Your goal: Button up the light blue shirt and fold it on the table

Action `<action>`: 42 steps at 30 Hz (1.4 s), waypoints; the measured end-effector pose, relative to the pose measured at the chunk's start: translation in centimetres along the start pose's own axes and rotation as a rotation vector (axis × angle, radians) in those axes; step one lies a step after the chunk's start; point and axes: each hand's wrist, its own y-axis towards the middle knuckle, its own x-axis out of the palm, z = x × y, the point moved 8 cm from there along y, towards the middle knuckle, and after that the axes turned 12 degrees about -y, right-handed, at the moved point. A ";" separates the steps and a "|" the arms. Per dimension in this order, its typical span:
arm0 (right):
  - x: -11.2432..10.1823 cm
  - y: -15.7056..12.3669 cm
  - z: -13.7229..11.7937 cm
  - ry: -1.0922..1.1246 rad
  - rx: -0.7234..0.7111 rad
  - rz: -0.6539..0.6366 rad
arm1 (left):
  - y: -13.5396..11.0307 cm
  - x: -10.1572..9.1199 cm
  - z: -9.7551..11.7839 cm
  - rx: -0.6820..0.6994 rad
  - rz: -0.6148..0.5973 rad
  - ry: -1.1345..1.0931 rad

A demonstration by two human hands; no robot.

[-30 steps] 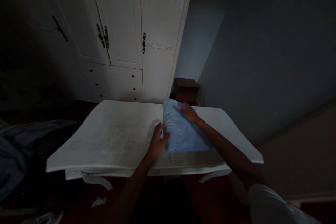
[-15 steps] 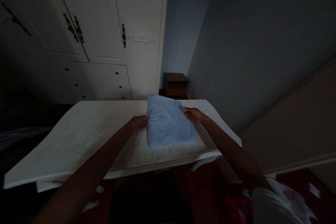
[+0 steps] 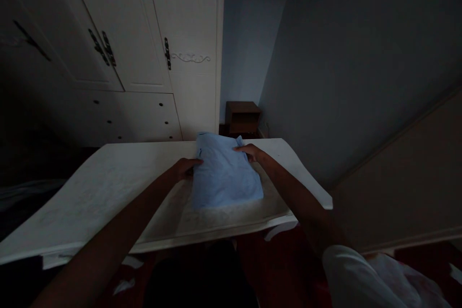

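A folded light blue cloth [image 3: 224,175] lies on the white table [image 3: 108,187], toward its right half. My left hand [image 3: 186,167] grips the cloth's left edge, fingers curled on the fabric. At the far right edge of the cloth, my right hand [image 3: 249,152] rests with its fingers closed on the fabric. Both arms reach in from the bottom of the picture.
A white wardrobe [image 3: 151,53] with dark handles and drawers stands behind the table. A small brown cabinet [image 3: 242,118] sits in the corner by the grey wall. Dark bedding [image 3: 14,197] lies at the left. Red floor with white scraps shows under the table.
My right hand moved from the cloth's top to its right side. My left hand slid up the left edge. The cloth shifted slightly left and lifted a little.
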 end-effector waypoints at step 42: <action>-20.7 -3.0 11.3 -0.224 -0.070 0.483 | 0.5 24.5 -1.2 0.249 -0.271 0.385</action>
